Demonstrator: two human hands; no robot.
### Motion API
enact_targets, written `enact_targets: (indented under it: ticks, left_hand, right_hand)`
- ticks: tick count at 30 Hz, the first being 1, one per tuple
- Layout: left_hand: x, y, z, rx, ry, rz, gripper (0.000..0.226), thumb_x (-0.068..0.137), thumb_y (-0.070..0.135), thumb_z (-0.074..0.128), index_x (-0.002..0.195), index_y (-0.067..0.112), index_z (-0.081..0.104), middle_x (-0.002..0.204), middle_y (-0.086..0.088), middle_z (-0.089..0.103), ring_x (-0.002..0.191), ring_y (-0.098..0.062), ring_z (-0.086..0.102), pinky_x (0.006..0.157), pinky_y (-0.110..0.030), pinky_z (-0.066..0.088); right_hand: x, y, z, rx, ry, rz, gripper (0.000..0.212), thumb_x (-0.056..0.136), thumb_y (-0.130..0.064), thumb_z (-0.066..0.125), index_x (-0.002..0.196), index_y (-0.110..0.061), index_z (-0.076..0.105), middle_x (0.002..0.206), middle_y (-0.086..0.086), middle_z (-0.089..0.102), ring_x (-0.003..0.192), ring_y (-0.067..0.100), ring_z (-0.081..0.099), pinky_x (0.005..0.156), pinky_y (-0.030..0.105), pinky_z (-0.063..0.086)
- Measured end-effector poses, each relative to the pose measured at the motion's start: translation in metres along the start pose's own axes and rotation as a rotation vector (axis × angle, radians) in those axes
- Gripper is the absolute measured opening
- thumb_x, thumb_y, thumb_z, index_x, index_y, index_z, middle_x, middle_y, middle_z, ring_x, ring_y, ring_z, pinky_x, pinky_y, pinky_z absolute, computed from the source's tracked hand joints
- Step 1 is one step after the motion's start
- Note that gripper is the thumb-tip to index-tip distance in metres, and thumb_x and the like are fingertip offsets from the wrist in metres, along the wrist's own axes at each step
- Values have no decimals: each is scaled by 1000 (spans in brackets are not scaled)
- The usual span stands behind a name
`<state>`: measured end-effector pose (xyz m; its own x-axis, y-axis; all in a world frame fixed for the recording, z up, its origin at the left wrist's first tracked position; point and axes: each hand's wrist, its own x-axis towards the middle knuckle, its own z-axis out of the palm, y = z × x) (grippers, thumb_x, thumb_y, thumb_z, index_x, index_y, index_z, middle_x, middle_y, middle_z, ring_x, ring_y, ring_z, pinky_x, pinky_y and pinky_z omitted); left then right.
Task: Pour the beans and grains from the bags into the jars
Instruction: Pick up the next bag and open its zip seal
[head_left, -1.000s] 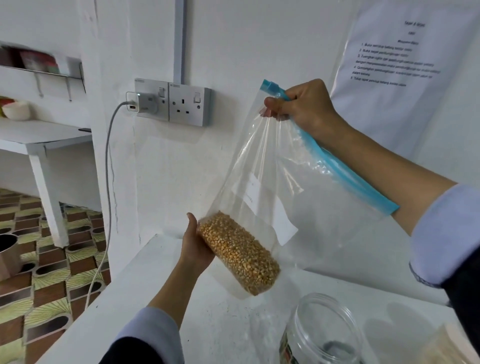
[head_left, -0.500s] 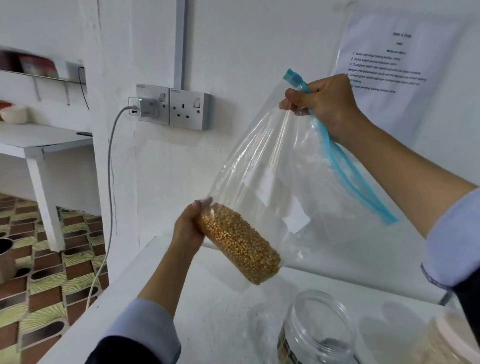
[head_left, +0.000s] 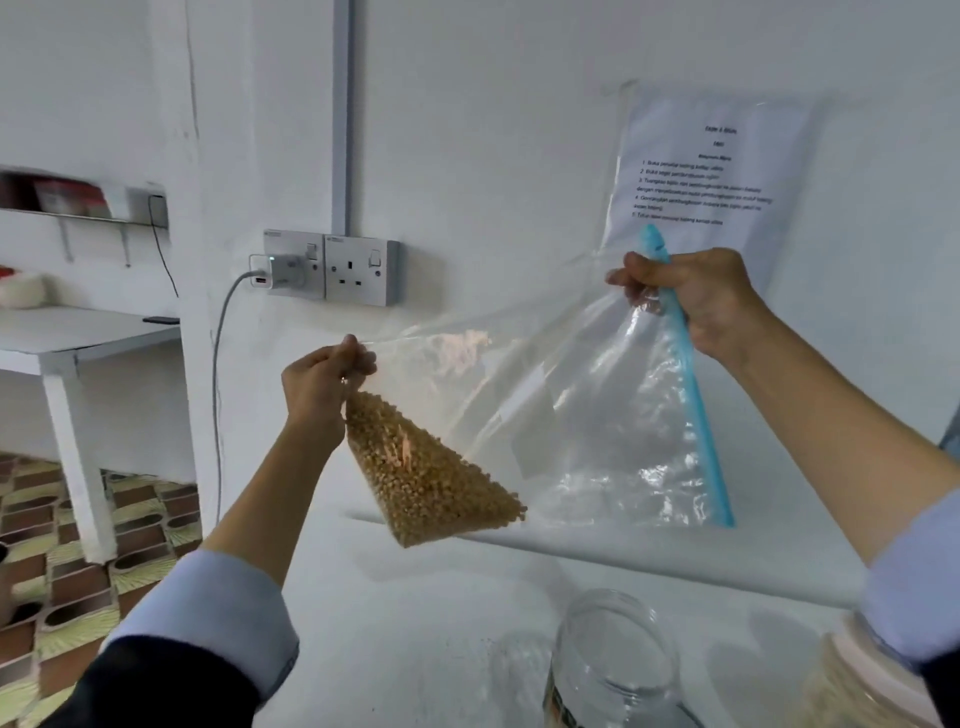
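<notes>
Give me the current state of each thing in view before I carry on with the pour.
Zip bag: held up above the table, tilted, blue zip end at right.
Grains: all inside the bag, heaped in its lower left corner.
Left hand: pinches the bag's bottom corner.
Right hand: grips the zip end.
Clear jar: upright, lid off, no grains in it.
Wall charger: plugged in, light on.

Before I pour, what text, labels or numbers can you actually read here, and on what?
Sheet taped to the wall: a heading and numbered lines 1 to 5, words too blurred to read.
Label on the jar: cut off, unreadable.
White patch on the bag: no legible text.
Sockets: tiny marks, unreadable.
</notes>
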<state>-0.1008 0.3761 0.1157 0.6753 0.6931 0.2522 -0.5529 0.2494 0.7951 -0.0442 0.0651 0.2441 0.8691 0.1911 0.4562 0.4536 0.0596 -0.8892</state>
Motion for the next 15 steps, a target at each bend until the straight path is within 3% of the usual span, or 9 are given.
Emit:
enact_targets:
  ticks: [2,4,6,7,11,15]
  left_hand:
    - [-4,-1,-1,-33,20,-18,18,90,7,61,75,-1,63,54,-2,65,54,-14,61,51,-18,51]
    - [-9,-6,-5,-50,40,-45,19,91,9,62,74,0,63,55,-3,65,55,-15,62,49,-20,50]
    - [-13,-7,-10,-82,45,-76,21,91,10,61,73,0,63,57,-5,65,57,-17,62,50,-21,49]
    - [-14,-5,-11,-119,31,-88,24,91,9,60,69,1,64,57,-6,64,57,-17,61,51,-22,50]
    - [-19,12,-5,-147,-13,-68,43,92,6,59,49,7,64,51,-4,59,50,-16,58,55,-22,53]
    - [-24,28,5,-10,-50,44,32,90,7,61,59,2,57,50,-5,58,53,-18,57,59,-24,51]
  right_hand:
    - [0,-5,5,-23,-9,-26,19,76,-11,76,57,-8,74,72,5,74,72,20,62,91,37,49]
    - [-1,-9,11,-60,-26,-55,11,80,-9,74,74,0,72,69,4,73,64,17,65,78,29,52]
    - [-1,-11,11,-94,-48,-40,16,81,-7,72,85,7,68,68,3,73,59,13,66,67,22,57]
    - [-1,-11,8,-92,-66,-4,17,81,-7,71,88,8,67,68,4,73,60,14,67,69,24,59]
    - [-3,-4,-8,-90,-109,177,9,80,-4,70,82,4,67,68,7,72,64,17,69,72,26,59]
    - [-9,10,-18,-109,-44,204,8,81,-6,70,85,1,68,69,6,73,65,15,69,70,25,58]
